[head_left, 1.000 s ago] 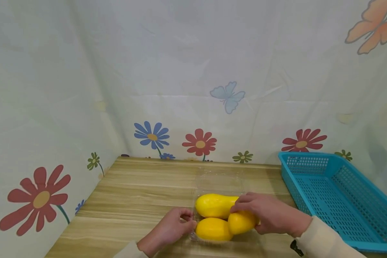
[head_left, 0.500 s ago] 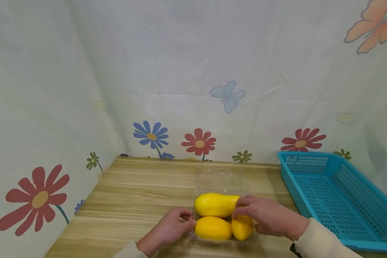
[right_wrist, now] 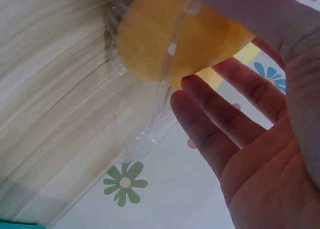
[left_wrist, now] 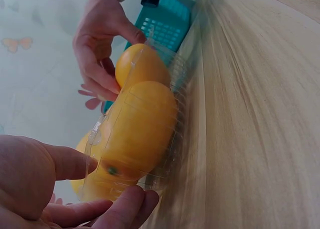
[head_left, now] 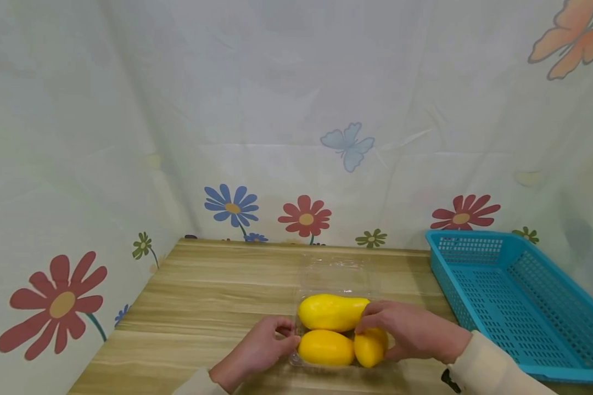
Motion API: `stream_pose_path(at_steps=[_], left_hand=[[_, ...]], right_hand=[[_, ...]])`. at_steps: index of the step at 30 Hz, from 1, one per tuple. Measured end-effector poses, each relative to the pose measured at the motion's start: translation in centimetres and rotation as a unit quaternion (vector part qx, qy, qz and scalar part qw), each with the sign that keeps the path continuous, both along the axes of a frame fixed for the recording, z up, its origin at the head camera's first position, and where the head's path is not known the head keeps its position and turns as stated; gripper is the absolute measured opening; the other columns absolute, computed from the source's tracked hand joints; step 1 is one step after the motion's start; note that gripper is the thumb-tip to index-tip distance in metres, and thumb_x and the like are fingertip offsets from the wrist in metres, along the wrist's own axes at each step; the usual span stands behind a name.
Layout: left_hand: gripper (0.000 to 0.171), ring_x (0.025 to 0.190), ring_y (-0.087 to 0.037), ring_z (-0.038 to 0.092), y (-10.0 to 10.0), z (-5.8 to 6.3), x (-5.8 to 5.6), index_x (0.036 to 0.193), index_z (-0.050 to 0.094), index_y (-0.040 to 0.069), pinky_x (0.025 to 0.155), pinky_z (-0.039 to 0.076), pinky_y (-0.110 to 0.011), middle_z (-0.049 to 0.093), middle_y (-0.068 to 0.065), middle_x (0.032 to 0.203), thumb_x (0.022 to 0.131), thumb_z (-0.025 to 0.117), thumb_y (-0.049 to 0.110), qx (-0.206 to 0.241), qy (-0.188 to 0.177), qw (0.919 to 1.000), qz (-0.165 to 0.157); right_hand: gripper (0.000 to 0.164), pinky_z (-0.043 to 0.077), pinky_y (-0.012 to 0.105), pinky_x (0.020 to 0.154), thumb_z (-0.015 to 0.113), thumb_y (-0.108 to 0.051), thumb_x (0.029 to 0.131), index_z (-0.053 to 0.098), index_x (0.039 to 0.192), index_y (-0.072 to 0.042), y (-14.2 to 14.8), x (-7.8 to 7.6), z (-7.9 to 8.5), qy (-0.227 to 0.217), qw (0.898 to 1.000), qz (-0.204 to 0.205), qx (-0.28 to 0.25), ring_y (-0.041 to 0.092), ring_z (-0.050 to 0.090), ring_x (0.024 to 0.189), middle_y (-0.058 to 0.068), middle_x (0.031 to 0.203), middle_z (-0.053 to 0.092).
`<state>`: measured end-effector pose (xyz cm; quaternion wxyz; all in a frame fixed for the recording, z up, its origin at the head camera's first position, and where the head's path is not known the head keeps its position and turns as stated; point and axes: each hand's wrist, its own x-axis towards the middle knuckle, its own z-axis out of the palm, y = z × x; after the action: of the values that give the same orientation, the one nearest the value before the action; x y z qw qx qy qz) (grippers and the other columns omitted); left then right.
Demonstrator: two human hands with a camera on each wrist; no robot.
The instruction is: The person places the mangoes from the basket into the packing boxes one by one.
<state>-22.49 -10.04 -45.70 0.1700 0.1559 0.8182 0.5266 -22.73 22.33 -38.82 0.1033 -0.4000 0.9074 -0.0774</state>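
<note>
A clear plastic clamshell box (head_left: 336, 274) lies on the table with its lid folded back. My left hand (head_left: 262, 346) pinches the box's left wall between thumb and fingers. At the back of the box lies a smooth yellow fruit with a narrowing neck (head_left: 326, 311). In front of it sits an oval orange-yellow fruit (head_left: 326, 348), whose small green stem spot shows in the left wrist view. My right hand (head_left: 410, 329) holds a smaller orange-yellow fruit (head_left: 370, 351) in the box's right front part, with thumb and fingers on it. The fingers partly hide its top.
A blue perforated plastic basket (head_left: 511, 356) stands to the right, close to my right forearm. The wood-grain table (head_left: 212, 285) meets a white curtain (head_left: 257, 99) printed with flowers and butterflies at the back and left.
The smaller fruit in my right hand has turned and dropped from overlapping the oval fruit to lying beside it in the box. My left hand keeps its place on the wall.
</note>
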Motion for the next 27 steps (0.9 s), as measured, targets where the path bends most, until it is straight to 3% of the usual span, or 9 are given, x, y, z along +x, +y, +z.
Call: stream_pose_path(at_steps=[12, 21, 27], left_hand=[[0.037, 0.099, -0.022, 0.065, -0.1, 0.1, 0.0, 0.123, 0.065, -0.006, 0.079, 0.058, -0.036, 0.068, -0.010, 0.110, 0.096, 0.070, 0.019, -0.007, 0.007, 0.9999, 0.002], [0.037, 0.097, -0.021, 0.066, -0.1, 0.0, 0.1, 0.123, 0.065, -0.007, 0.077, 0.058, -0.033, 0.068, -0.011, 0.110, 0.096, 0.070, 0.019, -0.004, 0.002, 1.0000, 0.003], [0.039, 0.095, -0.019, 0.066, -0.1, 0.1, 0.1, 0.125, 0.063, -0.009, 0.075, 0.058, -0.032, 0.067, -0.011, 0.109, 0.096, 0.070, 0.017, 0.005, -0.010, 0.9999, 0.008]], right_hand=[[0.051, 0.058, 0.036, 0.096, 0.093, -0.024, 0.074, 0.071, 0.119, -0.033, -0.2, 0.2, -0.2, 0.023, 1.000, -0.007, -0.006, 0.008, 0.061, 0.105, -0.009, 0.122, 0.065], [0.050, 0.057, 0.038, 0.100, 0.090, -0.027, 0.078, 0.070, 0.123, -0.035, 0.7, -0.2, -0.3, -0.060, 0.996, -0.044, -0.057, 0.008, 0.060, 0.112, -0.015, 0.127, 0.063], [0.046, 0.057, 0.040, 0.098, 0.086, -0.034, 0.082, 0.071, 0.125, -0.027, 1.8, -0.5, 0.0, -0.047, 0.993, -0.051, -0.097, 0.014, 0.063, 0.112, -0.013, 0.125, 0.064]])
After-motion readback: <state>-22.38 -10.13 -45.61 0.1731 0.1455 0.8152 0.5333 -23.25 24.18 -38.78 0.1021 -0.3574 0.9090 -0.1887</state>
